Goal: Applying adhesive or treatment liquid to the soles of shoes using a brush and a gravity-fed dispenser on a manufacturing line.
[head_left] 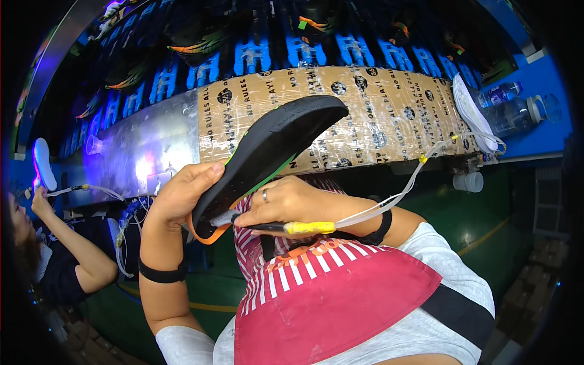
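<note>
My left hand point(179, 198) grips the heel end of a black shoe sole point(274, 143) with green and orange edges, holding it tilted up over the bench. My right hand point(292, 204) holds a thin brush-like tool point(304, 228) with a yellow band, its tip touching the sole's heel. A clear tube point(413, 176) runs from the tool to the right. Both wrists wear black bands.
A cardboard-covered work surface point(365, 115) taped with plastic lies ahead, with a blue conveyor point(255, 55) carrying dark shoes behind it. Water bottles point(517, 109) and a white sole point(471, 112) sit at right. Another person point(67, 243) works at left holding a white sole point(42, 161).
</note>
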